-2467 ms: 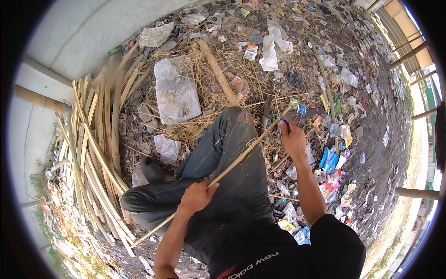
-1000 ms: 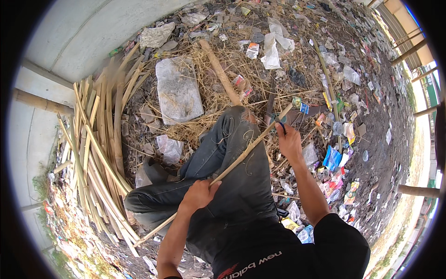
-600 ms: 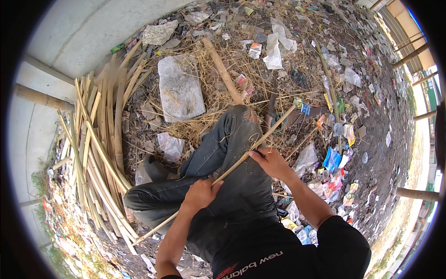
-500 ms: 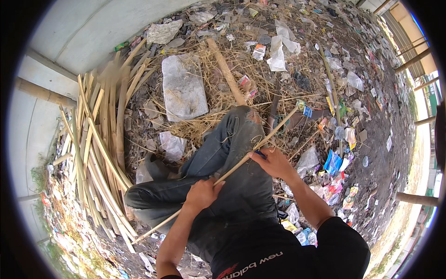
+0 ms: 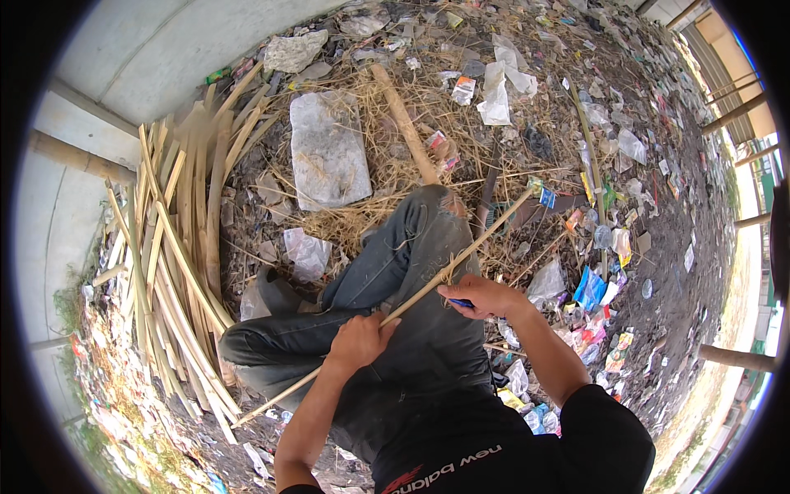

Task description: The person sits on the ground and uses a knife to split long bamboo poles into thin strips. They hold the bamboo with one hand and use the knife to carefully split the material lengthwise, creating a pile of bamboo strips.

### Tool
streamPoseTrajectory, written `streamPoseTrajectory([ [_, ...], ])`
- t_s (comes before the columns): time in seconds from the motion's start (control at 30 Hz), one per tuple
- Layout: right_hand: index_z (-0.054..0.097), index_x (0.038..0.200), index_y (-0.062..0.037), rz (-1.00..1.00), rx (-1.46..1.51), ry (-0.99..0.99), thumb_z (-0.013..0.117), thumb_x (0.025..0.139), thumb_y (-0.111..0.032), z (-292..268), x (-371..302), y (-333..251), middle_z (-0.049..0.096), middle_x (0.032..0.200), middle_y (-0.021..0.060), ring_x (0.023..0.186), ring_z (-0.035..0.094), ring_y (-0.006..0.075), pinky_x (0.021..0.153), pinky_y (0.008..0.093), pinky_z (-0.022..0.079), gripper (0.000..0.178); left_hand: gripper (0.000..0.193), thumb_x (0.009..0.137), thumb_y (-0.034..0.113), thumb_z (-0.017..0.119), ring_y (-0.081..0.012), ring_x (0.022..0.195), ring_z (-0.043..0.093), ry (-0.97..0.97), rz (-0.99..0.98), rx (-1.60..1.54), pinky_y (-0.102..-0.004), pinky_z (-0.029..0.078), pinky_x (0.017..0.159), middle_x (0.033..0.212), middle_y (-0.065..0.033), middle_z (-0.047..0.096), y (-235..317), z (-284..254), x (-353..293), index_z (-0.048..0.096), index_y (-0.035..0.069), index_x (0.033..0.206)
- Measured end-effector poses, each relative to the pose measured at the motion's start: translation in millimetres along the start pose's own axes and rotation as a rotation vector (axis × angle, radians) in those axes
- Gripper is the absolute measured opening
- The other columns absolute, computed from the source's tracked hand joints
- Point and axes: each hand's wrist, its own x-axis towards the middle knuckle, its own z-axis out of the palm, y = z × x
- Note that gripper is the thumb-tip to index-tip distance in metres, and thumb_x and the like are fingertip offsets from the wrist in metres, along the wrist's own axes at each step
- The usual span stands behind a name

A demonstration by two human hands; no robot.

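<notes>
A long, thin bamboo strip (image 5: 490, 236) lies slantwise across my bent legs, its far end up to the right and its near end down to the left. My left hand (image 5: 357, 342) is closed around it, thumb along the top. Fine curled shavings (image 5: 447, 270) cling to the strip past the middle. Just on the near side of that spot, my right hand (image 5: 484, 297) is closed on a small blue-handled tool (image 5: 462, 303). Its blade or working end cannot be made out. A narrow gap seems to part this hand from the strip.
A heap of split bamboo strips (image 5: 177, 272) lies at left by a pale wall (image 5: 123, 58). Ahead are a greyish-white slab (image 5: 329, 152), a thick round stick (image 5: 403, 123) and dry straw. Plastic litter, including a blue wrapper (image 5: 589, 288), covers the dirt at right.
My right hand has drawn back toward my body, from against the strip to just beside it, showing more of the blue handle. The left hand and strip have barely moved.
</notes>
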Motion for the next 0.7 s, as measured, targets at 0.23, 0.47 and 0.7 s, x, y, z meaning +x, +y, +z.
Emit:
streamPoseTrajectory([
  [0.23,0.051,0.064,-0.0104,-0.414,0.737,0.724,0.058,0.101,-0.049,-66,-34,32,0.042,0.054,-0.0013,0.047,0.040,0.0090,0.046,0.0262,0.031,0.054,0.044,0.100,0.044,0.060,-0.0483,0.076,0.067,0.005,-0.009,0.005,-0.0549,0.055,0.072,0.072,-0.0234,0.068,2,-2,-3,0.070,0.002,0.092],
  [0.47,0.058,0.085,0.0025,-0.245,-0.320,1.302,0.060,0.102,-0.033,-68,-23,44,0.058,0.067,0.0208,0.060,0.055,0.0356,0.059,0.0407,0.043,0.039,0.045,0.101,0.044,0.058,-0.0486,0.081,0.067,-0.039,-0.025,-0.033,-0.0548,0.054,0.077,0.075,-0.0251,0.068,0,-3,1,0.071,0.001,0.097],
  [0.7,0.065,0.083,0.0002,-0.272,-0.491,1.398,0.058,0.103,-0.038,-104,-8,44,0.058,0.061,0.0220,0.059,0.059,0.0456,0.054,0.0497,0.043,0.044,0.046,0.101,0.044,0.058,-0.0493,0.085,0.066,-0.058,-0.057,-0.031,-0.0545,0.054,0.078,0.082,-0.0264,0.069,11,-12,1,0.072,0.000,0.100],
])
